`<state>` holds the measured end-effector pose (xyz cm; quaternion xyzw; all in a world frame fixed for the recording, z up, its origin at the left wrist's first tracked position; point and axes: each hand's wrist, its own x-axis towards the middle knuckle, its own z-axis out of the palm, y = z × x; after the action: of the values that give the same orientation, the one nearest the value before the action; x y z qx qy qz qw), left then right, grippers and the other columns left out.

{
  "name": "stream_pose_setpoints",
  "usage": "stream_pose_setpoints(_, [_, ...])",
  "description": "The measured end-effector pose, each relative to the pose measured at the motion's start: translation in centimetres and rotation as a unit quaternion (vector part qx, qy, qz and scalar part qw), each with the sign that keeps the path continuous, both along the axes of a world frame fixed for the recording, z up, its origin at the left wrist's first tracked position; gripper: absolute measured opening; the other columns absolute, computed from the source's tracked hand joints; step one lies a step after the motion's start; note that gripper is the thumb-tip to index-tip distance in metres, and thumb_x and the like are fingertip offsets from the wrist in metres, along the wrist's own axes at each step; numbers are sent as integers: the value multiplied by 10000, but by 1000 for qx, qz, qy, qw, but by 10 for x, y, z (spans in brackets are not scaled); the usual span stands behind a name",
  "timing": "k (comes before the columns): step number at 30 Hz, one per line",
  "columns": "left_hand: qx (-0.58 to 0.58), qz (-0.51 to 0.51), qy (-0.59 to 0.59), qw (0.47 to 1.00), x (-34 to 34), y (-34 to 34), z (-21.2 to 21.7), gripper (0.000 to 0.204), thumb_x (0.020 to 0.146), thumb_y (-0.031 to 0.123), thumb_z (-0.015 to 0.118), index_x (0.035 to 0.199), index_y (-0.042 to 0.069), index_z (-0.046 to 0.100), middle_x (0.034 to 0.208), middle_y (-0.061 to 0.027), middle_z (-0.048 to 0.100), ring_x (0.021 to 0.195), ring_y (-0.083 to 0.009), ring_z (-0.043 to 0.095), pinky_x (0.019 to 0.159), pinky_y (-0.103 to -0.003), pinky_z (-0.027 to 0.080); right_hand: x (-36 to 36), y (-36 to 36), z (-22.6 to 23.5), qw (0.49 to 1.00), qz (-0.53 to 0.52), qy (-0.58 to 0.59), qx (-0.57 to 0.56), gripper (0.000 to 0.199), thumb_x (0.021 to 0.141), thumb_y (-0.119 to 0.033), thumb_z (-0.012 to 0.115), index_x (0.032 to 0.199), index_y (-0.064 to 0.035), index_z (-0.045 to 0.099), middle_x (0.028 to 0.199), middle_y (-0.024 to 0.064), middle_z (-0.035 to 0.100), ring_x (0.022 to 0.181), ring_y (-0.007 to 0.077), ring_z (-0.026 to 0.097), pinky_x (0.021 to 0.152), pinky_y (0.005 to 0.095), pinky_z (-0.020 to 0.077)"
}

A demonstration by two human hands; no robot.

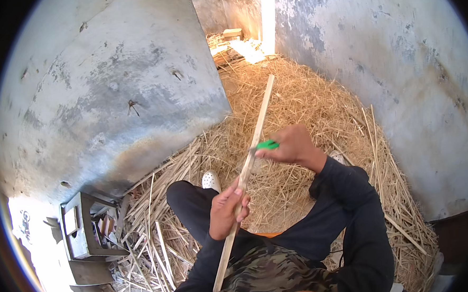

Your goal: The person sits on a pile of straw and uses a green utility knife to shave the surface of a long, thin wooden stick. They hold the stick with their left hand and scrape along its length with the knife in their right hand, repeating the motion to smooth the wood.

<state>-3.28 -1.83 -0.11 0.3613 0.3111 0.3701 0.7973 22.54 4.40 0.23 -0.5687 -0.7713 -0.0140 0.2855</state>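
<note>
Straw covered the ground between two weathered concrete walls, with a metal box by the left one. Over the person's lap, the left hand was closed around a long pale wooden stick slanting up toward the straw. Higher on it, the right hand gripped a green-handled knife, pressed against the stick.

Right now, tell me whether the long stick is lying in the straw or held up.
Held up: the left hand grips the long stick, slanting above the straw.
</note>
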Motion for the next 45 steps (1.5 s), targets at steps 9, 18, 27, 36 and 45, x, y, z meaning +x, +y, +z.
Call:
stream_pose_setpoints(9, [26,38,-3,999,13,10,8,459,993,131,481,1421,-6,387,801,-48,462,539,-46,357,454,-155,322,-6,21,-22,996,14,-9,85,722,695,-820,553,476,-131,555,405,8,440,344,178,468,352,325,340])
stream_pose_setpoints(18, [18,46,-3,999,7,5,8,465,995,113,481,1433,6,369,801,-55,479,511,-47,361,445,-158,317,9,57,-28,993,-36,5,117,713,731,-816,519,492,-146,558,402,-3,434,339,164,453,354,322,342])
stream_pose_setpoints(27, [7,29,-2,1000,2,-3,5,452,997,100,474,1433,25,381,809,-61,502,489,-50,379,440,-168,319,49,86,-27,986,-119,-61,103,719,801,-794,452,518,-139,540,398,-10,366,328,145,355,345,285,263])
stream_pose_setpoints(36, [-54,-42,-24,997,-6,-34,0,445,983,109,494,1416,46,415,769,-37,532,454,-55,423,406,-170,333,138,101,-30,933,-353,72,-29,708,877,-741,389,483,-155,456,444,-64,336,380,109,303,377,322,204])
stream_pose_setpoints(45, [50,42,35,997,-5,1,6,420,978,117,492,1385,19,456,804,-71,532,456,-54,391,431,-169,328,-10,3,-17,999,24,29,16,688,769,-766,540,550,-119,623,405,13,459,355,150,451,362,326,329])
